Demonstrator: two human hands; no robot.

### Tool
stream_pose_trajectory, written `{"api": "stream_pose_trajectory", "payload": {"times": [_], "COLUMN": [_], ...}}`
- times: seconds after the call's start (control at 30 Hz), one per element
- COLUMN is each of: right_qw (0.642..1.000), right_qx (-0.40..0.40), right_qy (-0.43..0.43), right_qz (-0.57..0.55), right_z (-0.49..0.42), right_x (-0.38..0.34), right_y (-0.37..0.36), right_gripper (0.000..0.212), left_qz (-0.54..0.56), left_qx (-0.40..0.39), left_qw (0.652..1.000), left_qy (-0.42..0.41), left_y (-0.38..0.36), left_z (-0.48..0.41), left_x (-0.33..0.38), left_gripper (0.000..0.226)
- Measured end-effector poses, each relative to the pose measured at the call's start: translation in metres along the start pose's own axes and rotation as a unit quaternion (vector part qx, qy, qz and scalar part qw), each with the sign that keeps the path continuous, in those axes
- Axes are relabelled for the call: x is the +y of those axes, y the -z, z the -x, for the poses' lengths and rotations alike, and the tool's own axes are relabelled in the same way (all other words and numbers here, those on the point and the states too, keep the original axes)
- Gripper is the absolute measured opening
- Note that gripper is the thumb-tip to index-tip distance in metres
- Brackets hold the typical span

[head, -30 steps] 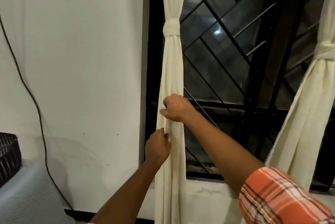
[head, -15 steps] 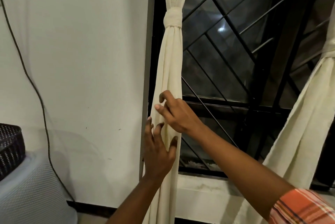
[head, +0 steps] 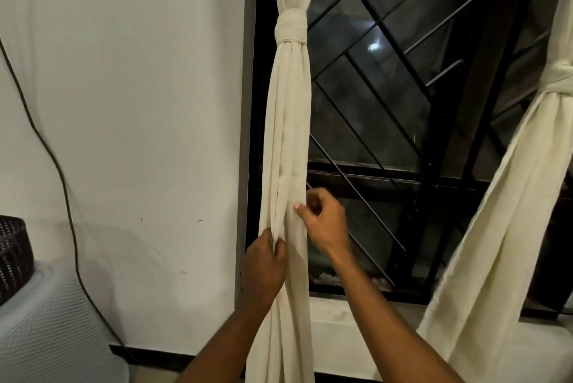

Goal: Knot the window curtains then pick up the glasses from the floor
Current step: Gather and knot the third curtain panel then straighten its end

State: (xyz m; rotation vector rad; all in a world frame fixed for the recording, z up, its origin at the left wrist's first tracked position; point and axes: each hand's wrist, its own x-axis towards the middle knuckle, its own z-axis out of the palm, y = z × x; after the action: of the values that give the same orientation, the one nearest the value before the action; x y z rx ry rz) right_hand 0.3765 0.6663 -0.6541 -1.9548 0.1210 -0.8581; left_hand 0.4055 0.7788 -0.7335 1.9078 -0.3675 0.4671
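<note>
The left curtain [head: 289,134] hangs vertically at the left edge of the window, directly in front of the dark window frame [head: 252,103]. It is cream-coloured and gathered into a narrow column. A wrapped knot [head: 291,26] binds the fabric in its upper part; below the knot the folds fall straight down past the sill [head: 335,314] and out of the bottom of the view.

Both hands work on the column well below the knot. The left hand [head: 263,264] is at the left side of the column, its fingers curled around a bunch of folds and gripping them. The right hand [head: 325,221] is slightly higher, at the right edge of the column. Its fingers are curled, and the thumb presses the fabric edge against them in a pinch. Both forearms rise from the bottom of the view, one on each side of the column.

The right curtain [head: 496,227] hangs at the right side of the window, well apart from the hands. It carries its own knot [head: 558,78], and the fabric below it slants down and to the left.

A black metal grille [head: 372,173] with diagonal and horizontal bars fills the window between the two curtains; light reflections show on the glass.

To the left of the frame is a white wall [head: 139,88]. A dark cable [head: 65,193] runs down it in a curve. At the far left, a dark woven basket [head: 14,255] rests on an object under a white mesh cover [head: 52,330].
</note>
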Motion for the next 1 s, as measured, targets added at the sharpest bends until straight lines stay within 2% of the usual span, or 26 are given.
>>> {"api": "stream_pose_trajectory", "payload": {"times": [0.1, 0.13, 0.2, 0.27, 0.3, 0.37, 0.47, 0.53, 0.67, 0.77, 0.83, 0.93, 1.0], "right_qw": [0.999, 0.998, 0.988, 0.975, 0.976, 0.988, 0.998, 0.999, 1.000, 0.999, 0.997, 0.977, 0.967], "right_qx": [-0.014, 0.015, 0.123, 0.201, 0.198, 0.133, 0.021, -0.010, -0.006, -0.001, 0.041, 0.193, 0.241], "right_qy": [-0.010, -0.011, -0.020, -0.023, -0.013, 0.011, 0.024, 0.025, 0.027, 0.021, 0.017, -0.019, -0.022], "right_qz": [0.036, 0.057, 0.091, 0.091, 0.089, 0.081, 0.053, 0.029, 0.013, 0.035, 0.060, 0.086, 0.083], "right_z": [0.013, 0.015, 0.016, 0.020, 0.023, 0.027, 0.031, 0.033, 0.037, 0.036, 0.034, 0.030, 0.031], "right_x": [0.015, 0.016, 0.016, 0.014, 0.014, 0.014, 0.012, 0.010, 0.011, 0.009, 0.008, 0.012, 0.015], "right_y": [-0.008, -0.009, -0.005, 0.000, 0.000, -0.003, -0.011, -0.017, -0.022, -0.022, -0.017, -0.003, 0.003], "right_gripper": [0.016, 0.014, 0.013, 0.012, 0.009, 0.004, 0.011, 0.019, 0.036, 0.029, 0.021, 0.022, 0.022], "left_qz": [-0.006, -0.011, -0.021, -0.032, -0.031, -0.011, 0.017, 0.042, 0.045, 0.003, -0.023, -0.035, -0.032], "left_qx": [-0.003, 0.001, 0.027, 0.053, 0.056, 0.040, 0.025, 0.026, 0.025, 0.027, 0.041, 0.092, 0.108], "left_qw": [1.000, 1.000, 0.999, 0.998, 0.998, 0.999, 0.999, 0.998, 0.999, 1.000, 0.999, 0.995, 0.993], "left_qy": [-0.007, -0.007, 0.006, 0.021, 0.019, 0.000, -0.038, -0.027, -0.002, -0.015, -0.014, 0.018, 0.021], "left_y": [0.003, 0.004, 0.008, 0.010, 0.011, 0.008, 0.002, -0.001, -0.003, -0.001, 0.002, 0.011, 0.016], "left_z": [0.001, 0.000, -0.001, -0.001, 0.000, 0.004, 0.013, 0.017, 0.018, 0.016, 0.015, 0.010, 0.010], "left_x": [-0.001, -0.002, -0.005, -0.007, -0.007, -0.009, -0.008, -0.004, 0.002, 0.000, -0.001, -0.005, -0.008], "left_gripper": [0.013, 0.013, 0.018, 0.024, 0.026, 0.035, 0.054, 0.060, 0.049, 0.033, 0.027, 0.022, 0.022]}}
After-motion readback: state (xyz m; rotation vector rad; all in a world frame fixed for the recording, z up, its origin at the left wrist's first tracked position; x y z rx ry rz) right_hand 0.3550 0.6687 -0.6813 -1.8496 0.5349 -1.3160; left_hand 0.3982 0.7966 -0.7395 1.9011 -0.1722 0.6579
